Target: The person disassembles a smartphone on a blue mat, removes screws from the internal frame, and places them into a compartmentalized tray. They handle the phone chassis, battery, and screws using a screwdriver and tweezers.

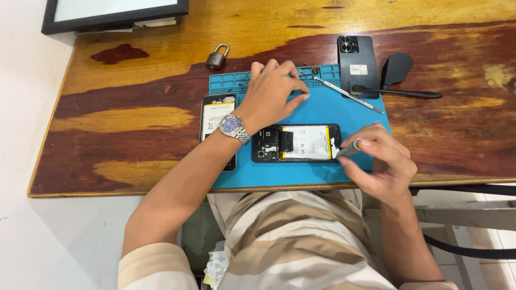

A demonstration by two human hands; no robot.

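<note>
An opened black phone (pixel 296 143) with its battery showing lies flat on a blue repair mat (pixel 322 110). My right hand (pixel 382 161) grips a thin grey screwdriver (pixel 349 149), its tip at the phone's right end. My left hand (pixel 273 92), a silver watch on its wrist, hovers above the mat just behind the phone, fingers curled together near the mat's tray compartments (pixel 236 81); whether it pinches something small I cannot tell.
A second opened phone (pixel 216 121) lies at the mat's left edge. Metal tweezers (pixel 348 95), a black phone back cover (pixel 357 63), a black long-handled tool (pixel 400 92) and a padlock (pixel 216 57) rest on the wooden table (pixel 123 118). A dark-framed panel (pixel 113 13) stands at the far left.
</note>
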